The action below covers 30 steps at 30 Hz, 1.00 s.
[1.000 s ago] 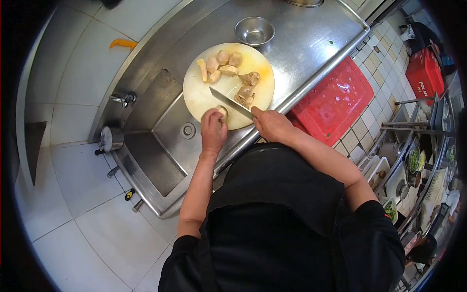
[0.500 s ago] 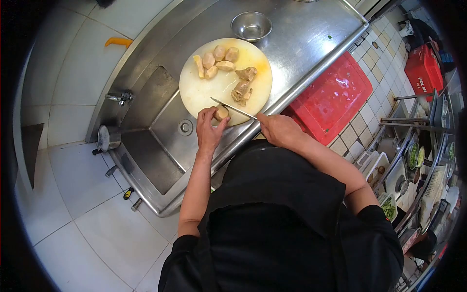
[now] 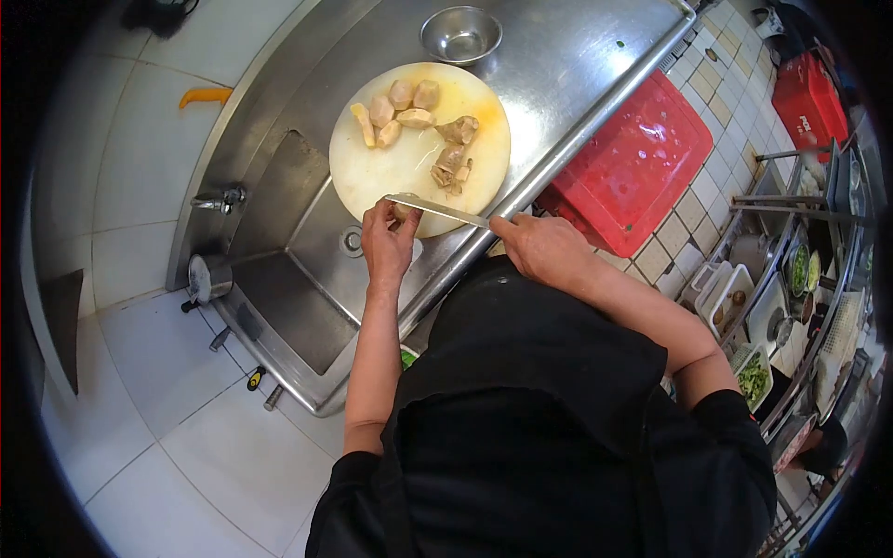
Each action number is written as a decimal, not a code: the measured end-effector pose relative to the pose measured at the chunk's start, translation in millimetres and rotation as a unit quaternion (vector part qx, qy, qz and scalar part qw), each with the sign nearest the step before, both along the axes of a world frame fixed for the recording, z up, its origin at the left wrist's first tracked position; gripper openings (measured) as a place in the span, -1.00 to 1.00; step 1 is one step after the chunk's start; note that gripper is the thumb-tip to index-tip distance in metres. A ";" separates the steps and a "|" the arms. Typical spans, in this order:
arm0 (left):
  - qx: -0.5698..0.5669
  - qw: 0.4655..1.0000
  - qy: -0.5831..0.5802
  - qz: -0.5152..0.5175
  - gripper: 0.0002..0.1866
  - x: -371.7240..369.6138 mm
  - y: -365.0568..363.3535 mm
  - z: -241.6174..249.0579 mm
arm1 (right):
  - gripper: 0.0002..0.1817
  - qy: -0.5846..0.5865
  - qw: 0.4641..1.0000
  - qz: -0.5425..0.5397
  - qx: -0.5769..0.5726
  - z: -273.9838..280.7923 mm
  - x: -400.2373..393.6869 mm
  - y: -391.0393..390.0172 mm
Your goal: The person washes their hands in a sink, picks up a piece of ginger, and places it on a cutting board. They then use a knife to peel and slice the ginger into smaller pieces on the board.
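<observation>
At the near edge of the round white cutting board (image 3: 367,177), my left hand (image 3: 388,244) grips a pale root piece (image 3: 403,212), ginger-like in look and partly hidden by fingers and blade. My right hand (image 3: 549,249) is wrapped round the handle of a knife (image 3: 442,210). Its blade points left and lies across the root piece, close to my left fingertips. Several pale, peeled root pieces (image 3: 402,107) are grouped at the board's far left. On its right side lie brown, knobbly root pieces (image 3: 451,160).
A steel bowl (image 3: 461,35) stands just beyond the board. To the left are the sink basin (image 3: 302,316), a tap (image 3: 219,199) and a metal pot (image 3: 210,277). A red lidded container (image 3: 633,167) sits right of the counter edge, with loaded shelving (image 3: 753,307) farther right.
The knife blade has shifted left and now lies over the root piece, with its flat side showing more. The whole view has moved slightly; my left hand still holds the piece.
</observation>
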State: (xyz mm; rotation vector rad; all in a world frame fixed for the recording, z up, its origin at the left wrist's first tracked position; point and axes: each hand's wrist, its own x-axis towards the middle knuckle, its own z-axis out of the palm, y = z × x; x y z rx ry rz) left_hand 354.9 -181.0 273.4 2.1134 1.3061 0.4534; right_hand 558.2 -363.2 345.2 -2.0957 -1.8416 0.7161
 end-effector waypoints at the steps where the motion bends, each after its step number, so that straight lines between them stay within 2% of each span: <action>1: -0.002 1.000 0.003 -0.003 -0.51 -0.1 -0.3 -0.6 | -0.79 0.003 1.000 -0.003 -0.002 -0.5 -0.2 -0.1; 3: 0.019 1.000 0.005 -0.001 -0.54 -1.0 -0.4 -1.3 | -0.72 -0.017 1.000 0.013 0.002 -1.4 -0.9 1.1; 9: -0.016 0.999 -0.037 0.020 -0.55 -3.8 2.7 -8.3 | -0.73 -0.008 1.000 0.015 -0.015 -3.3 -3.4 8.8; 16: 0.013 0.997 -0.075 0.017 -0.58 -1.9 -9.3 -6.7 | -0.70 0.036 0.997 0.018 -0.059 -12.6 -2.5 26.2; 19: -0.041 0.991 -0.130 0.003 -0.55 -9.9 -11.4 -19.7 | -0.72 0.068 0.996 0.001 -0.059 -33.9 -2.1 28.0; 21: -0.080 0.980 -0.179 -0.019 -0.53 -15.6 -12.4 -23.7 | -0.75 0.117 0.993 -0.025 -0.018 -41.5 -2.0 29.6; 27: -0.081 0.980 -0.178 -0.041 -0.52 -25.3 -10.3 -21.5 | -0.72 0.044 0.999 0.008 0.027 -24.3 -3.5 16.5; 30: -0.075 0.982 -0.165 -0.049 -0.51 -25.2 -4.6 -20.7 | -0.72 0.007 1.000 0.027 0.011 -13.7 -4.7 10.6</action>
